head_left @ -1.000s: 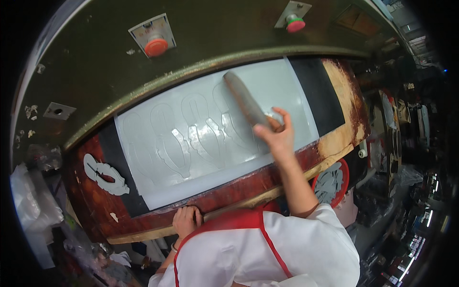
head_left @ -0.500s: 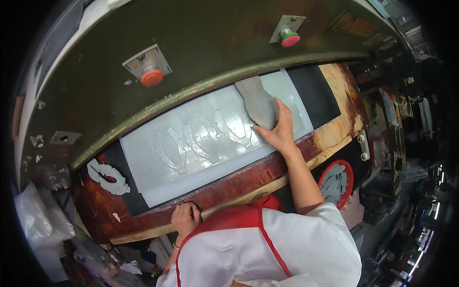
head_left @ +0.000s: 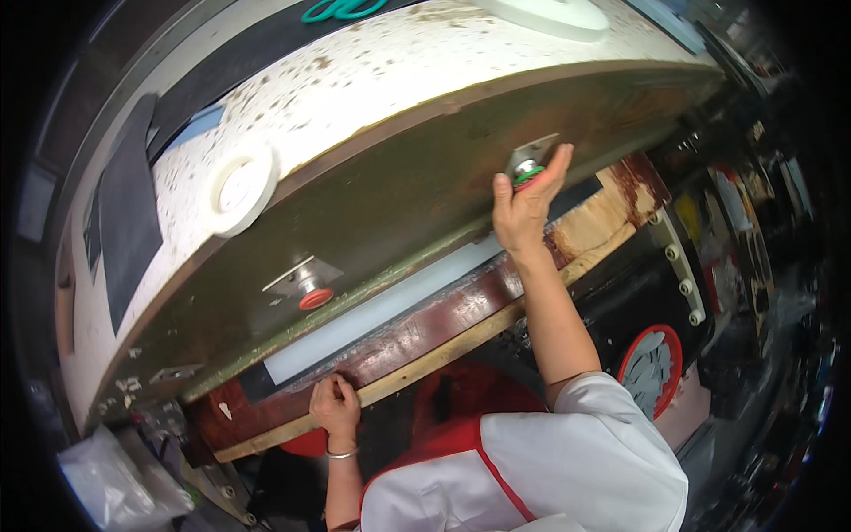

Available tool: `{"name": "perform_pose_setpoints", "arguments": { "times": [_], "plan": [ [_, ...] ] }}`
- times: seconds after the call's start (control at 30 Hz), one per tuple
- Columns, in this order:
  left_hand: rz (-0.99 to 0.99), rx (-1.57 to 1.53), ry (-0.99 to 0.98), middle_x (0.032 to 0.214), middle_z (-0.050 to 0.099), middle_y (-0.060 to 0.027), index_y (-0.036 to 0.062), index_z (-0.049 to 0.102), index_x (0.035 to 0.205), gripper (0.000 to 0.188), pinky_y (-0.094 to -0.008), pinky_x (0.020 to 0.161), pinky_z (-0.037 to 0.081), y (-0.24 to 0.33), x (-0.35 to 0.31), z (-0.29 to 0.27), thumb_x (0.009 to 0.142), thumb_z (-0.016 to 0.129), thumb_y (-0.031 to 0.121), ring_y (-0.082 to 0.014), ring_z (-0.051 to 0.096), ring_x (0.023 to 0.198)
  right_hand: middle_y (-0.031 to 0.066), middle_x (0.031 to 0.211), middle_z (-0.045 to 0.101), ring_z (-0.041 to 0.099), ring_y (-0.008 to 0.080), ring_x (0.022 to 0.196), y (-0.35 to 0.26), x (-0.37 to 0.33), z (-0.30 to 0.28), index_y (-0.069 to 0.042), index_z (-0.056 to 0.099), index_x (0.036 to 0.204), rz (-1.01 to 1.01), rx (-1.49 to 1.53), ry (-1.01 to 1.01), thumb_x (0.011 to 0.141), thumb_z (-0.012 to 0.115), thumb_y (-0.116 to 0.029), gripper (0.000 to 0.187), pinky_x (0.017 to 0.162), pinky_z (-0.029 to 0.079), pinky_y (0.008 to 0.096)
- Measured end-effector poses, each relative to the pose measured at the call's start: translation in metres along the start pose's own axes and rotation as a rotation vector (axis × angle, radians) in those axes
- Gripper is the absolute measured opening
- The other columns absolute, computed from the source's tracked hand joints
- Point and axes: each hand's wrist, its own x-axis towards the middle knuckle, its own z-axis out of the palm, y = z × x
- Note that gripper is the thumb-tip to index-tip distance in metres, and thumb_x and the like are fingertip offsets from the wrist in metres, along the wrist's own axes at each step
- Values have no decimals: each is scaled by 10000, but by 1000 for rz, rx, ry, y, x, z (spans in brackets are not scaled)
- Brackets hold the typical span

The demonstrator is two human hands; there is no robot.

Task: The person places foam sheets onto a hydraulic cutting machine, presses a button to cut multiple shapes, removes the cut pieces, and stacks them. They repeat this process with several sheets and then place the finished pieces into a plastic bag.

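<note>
My right hand [head_left: 528,202] is raised to a red push button with a green ring [head_left: 529,177] on the dark green machine front [head_left: 399,177]. Its thumb and fingers are stretched out to either side of the button, with the palm against or close to it. My left hand [head_left: 335,403] rests with curled fingers at the front edge of the red-brown machine bed [head_left: 425,330]; nothing shows in it. Only a narrow strip of the white sheet [head_left: 381,310] is visible below the green front. The grey shoe-sole-shaped piece is out of sight.
A second red button [head_left: 316,298] sits left on the machine front. Above, the speckled machine top [head_left: 381,80] carries white tape rolls [head_left: 239,191], black sheets [head_left: 128,222] and teal-handled scissors [head_left: 344,9]. A red bucket [head_left: 677,355] of grey cut pieces stands right; clear plastic bags [head_left: 120,479] lie left.
My right hand has left the grey sole-shaped piece and moved up to the right button. The green front now hides most of the white sheet. My left hand stays at the bed's edge.
</note>
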Motion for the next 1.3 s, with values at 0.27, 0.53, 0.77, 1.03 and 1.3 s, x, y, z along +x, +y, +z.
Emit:
{"name": "perform_pose_setpoints", "arguments": {
  "times": [0.27,0.53,0.77,1.03,1.3],
  "plan": [
    [50,-5,36,740,603,-155,27,626,787,100,-427,633,470,-27,-11,10,820,573,106,-340,589,701,349,1322,391,410,480,1196,-4,-81,-55,66,211,1430,145,-38,-269,847,616,-288,793,1014,345,509],
    [25,-5,40,649,576,-182,-6,566,720,155,-431,544,421,-36,-32,22,835,582,97,-341,549,576,125,723,604,562,320,814,10,-186,-103,-42,626,748,-6,235,-520,779,652,-164,128,749,470,421],
    [-134,-56,-72,742,647,-217,-10,669,820,191,-410,653,503,7,-91,-10,839,600,168,-347,623,686,127,746,577,551,323,749,13,-165,-136,-43,621,797,-106,84,-277,735,654,-134,115,665,456,428],
    [55,-68,20,745,590,-158,-16,623,825,75,-413,628,447,27,-101,-33,840,607,55,-333,567,697,294,1319,371,321,480,1262,23,-135,-117,-80,398,1384,15,0,-752,619,780,-270,876,1022,367,501],
    [6,266,-406,1490,250,-229,60,429,1378,536,-581,1117,86,35,-113,-42,870,534,194,-410,194,1396,213,1243,496,478,352,1185,-21,-180,-196,-38,466,1254,432,274,-644,572,845,-145,788,1000,407,427]
  ]
}}
